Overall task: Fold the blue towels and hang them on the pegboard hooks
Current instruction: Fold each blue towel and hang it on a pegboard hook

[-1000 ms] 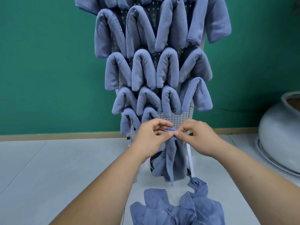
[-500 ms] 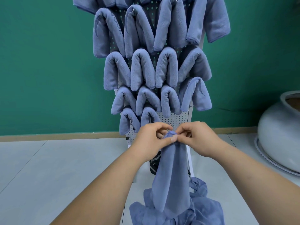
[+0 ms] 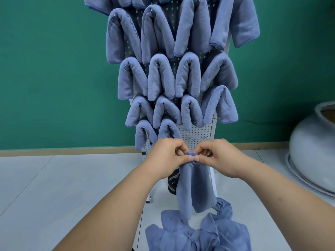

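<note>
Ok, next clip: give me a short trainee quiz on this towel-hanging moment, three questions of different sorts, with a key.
1. True or false: the left hand and the right hand both pinch the top of the held towel.
2. How many hung towels are in the lowest row of the pegboard? A) one B) two C) four
3. Fill in: the pile of unfolded towels lies on the ___.

Key: 1 true; 2 B; 3 floor.
</note>
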Available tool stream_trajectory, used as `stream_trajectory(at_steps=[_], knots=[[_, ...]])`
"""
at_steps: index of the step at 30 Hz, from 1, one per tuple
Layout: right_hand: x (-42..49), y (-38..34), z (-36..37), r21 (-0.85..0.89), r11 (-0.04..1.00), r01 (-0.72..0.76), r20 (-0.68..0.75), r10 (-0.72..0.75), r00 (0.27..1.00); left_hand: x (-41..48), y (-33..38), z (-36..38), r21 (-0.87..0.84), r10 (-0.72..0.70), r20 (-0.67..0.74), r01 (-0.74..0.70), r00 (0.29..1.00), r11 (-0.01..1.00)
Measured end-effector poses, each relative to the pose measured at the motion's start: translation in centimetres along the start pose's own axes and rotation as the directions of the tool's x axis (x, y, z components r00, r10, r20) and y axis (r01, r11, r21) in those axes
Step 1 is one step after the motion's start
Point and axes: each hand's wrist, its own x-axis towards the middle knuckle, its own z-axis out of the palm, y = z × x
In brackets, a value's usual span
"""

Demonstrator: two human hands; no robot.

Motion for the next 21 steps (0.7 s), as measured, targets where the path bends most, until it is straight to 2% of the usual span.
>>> stream_trajectory(at_steps=[8,12,16,21], knots=[[0.0,0.2,0.7,0.006,1.000,-0.001,0.000,0.001,1.000,0.1,-0.1,-0.3,0.098,0.039,0.027,-0.042,0.999,0.994],[0.0,1.4,1.1,-0.027,0.998,-0.049,0.068,0.051,0.996,0.3,-0.6,-1.2,0.070,0.082,-0.071,-0.077,0.994,0.995],[-0.8,4.7,0.6,-0.143,0.981,-0.134,0.107,0.150,0.983,0.4,-1.5,-3.5,-0.044,0.034,-0.225,-0.045,0.974,0.998],[-1.8,7.9,-1.3,-0.272,0.932,-0.238,-0.001,0.247,0.969,-0.1,-4.9,-6.4,0.009,-0.055,-0.360,0.063,0.931,0.998]])
